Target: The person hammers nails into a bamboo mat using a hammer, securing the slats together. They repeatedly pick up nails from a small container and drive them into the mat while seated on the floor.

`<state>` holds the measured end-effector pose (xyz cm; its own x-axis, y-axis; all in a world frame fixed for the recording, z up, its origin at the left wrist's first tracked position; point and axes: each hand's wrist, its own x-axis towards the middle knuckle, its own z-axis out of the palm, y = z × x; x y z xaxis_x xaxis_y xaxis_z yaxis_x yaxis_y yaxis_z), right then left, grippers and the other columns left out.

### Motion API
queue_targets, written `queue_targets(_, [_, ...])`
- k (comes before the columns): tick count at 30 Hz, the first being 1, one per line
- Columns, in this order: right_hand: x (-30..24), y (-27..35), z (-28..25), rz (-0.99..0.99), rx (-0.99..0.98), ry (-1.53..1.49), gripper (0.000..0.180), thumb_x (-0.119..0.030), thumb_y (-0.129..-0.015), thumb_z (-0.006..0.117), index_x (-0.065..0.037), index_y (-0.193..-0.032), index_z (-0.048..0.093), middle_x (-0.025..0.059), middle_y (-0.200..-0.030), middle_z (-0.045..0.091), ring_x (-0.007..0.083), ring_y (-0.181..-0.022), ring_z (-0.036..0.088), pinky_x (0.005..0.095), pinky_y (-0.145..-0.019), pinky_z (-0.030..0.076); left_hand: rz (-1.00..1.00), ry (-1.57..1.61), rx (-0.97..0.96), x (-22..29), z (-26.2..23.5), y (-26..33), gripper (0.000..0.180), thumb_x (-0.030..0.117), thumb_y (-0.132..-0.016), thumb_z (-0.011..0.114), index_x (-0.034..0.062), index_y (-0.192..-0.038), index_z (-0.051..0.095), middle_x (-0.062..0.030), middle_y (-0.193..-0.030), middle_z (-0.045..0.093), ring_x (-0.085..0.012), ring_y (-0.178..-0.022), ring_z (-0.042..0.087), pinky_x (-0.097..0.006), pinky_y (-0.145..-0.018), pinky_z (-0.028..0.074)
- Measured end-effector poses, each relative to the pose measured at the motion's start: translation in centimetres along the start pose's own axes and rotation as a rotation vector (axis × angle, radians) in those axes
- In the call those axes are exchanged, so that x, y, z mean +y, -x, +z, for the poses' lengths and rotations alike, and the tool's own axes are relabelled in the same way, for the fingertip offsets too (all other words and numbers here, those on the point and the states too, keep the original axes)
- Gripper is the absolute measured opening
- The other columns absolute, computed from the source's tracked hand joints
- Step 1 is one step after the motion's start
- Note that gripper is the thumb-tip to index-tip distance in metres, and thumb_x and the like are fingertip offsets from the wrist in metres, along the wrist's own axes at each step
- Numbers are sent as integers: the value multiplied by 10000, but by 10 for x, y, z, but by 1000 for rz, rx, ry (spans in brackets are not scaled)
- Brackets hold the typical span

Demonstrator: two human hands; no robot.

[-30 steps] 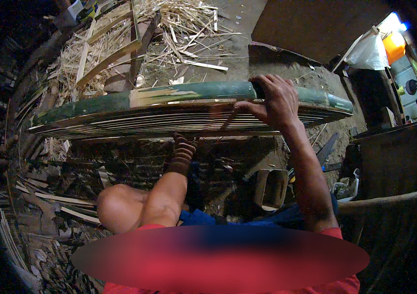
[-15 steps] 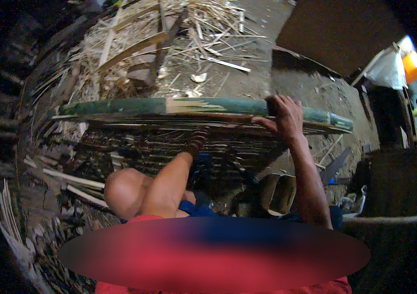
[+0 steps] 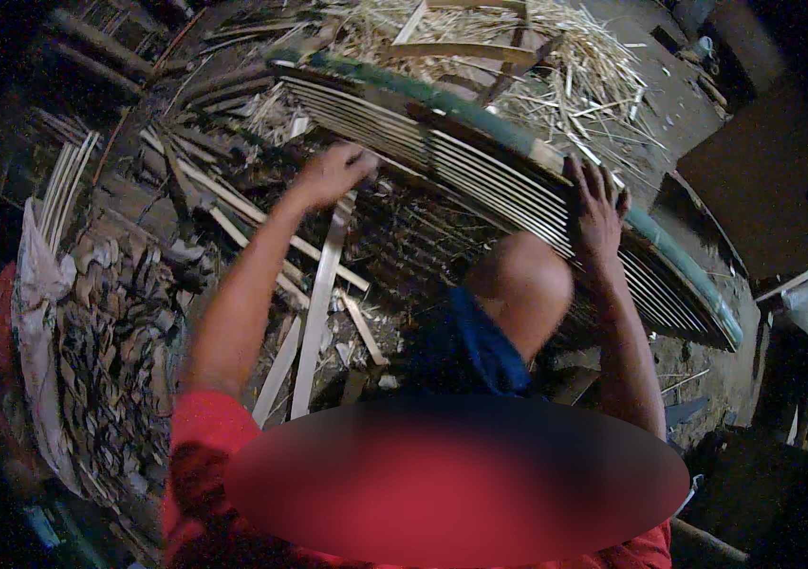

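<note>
A long slatted bamboo panel (image 3: 508,180) slants across the view from upper left to lower right. A thick green bamboo pole (image 3: 681,250) forms its far edge, with many thin pale strips in rows below it. My right hand (image 3: 599,213) reaches over the panel, its fingers bent onto the pole's near side. My left hand (image 3: 333,177) is at the panel's near edge, left of middle. Its fingers are curled against that edge and slightly blurred; the fingertips are partly hidden. My bare knee (image 3: 524,284) rises close to the near edge.
Long flat wooden strips (image 3: 321,308) lie left of my leg. Curved offcuts (image 3: 110,346) heap at the left beside a pale sack (image 3: 43,247). Straw-like shavings (image 3: 594,62) and a wooden frame (image 3: 461,51) lie beyond the panel. A brown board (image 3: 755,180) stands at right.
The panel has gone from nearly level to slanting down rightward, and its rows of strips now show. My left hand has come from underneath to its near edge. My view has turned left.
</note>
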<state>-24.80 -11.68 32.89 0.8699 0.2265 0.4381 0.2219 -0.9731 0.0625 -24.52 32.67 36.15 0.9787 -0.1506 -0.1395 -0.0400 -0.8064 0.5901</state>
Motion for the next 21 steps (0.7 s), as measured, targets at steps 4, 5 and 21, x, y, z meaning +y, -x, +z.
queue_targets(4, [-4,-11,7,-27,30,-46,650,-109,-937,465,-356,-1530,369,27,-1554,409,265,-1411,373,560,-1177,133,-248,137,85,-160,145,90,461,472,-863,678,32,-1003,673,-200,-932,696,-379,-918,675,-464,-818,515])
queue_targets(5, [-4,-14,8,-22,34,-83,656,-101,-931,461,-356,-1529,372,30,-1550,419,265,-1409,381,553,-1179,134,-364,-149,36,-191,181,121,502,460,-842,714,34,-1097,644,-204,-1018,687,-393,-999,655,-476,-877,512])
queue_targets(21, [36,-19,7,216,48,52,658,-431,-944,590,-234,-1529,363,122,-1472,478,335,-1384,406,530,-1143,270,-614,702,64,-195,118,298,490,368,-966,629,58,-1333,530,-10,-1106,628,-138,-979,555,-341,-864,477])
